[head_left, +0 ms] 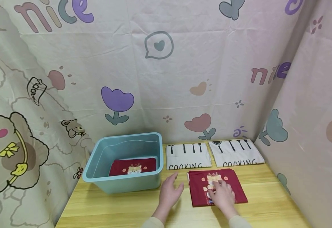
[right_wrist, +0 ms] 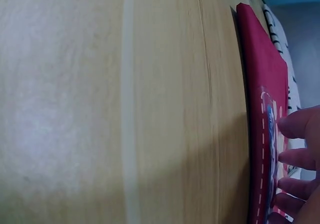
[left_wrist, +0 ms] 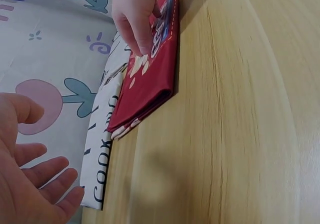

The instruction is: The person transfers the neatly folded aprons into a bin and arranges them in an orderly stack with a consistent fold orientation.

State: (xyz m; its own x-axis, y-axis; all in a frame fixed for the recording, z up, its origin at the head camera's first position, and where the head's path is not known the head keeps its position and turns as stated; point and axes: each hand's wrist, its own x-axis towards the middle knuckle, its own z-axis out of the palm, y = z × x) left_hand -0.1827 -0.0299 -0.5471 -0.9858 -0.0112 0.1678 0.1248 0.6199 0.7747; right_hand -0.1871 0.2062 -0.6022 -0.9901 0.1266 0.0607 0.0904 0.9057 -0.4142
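Note:
A folded dark red cloth with a cartoon animal print lies flat on the table. My right hand is over its middle, the fingertips touching or almost touching the printed front near a stitched patch. To the left of this cloth, my left hand hovers above the table with its fingers spread and nothing in it. The left wrist view shows that left hand apart from the red cloth. Another folded red cloth lies inside the blue plastic bin.
Behind the red cloth, two folded white cloths with "COOKING" lettering lie side by side, a left one and a right one. The bin stands at the table's left. Printed curtains hang behind and at both sides of the wooden table.

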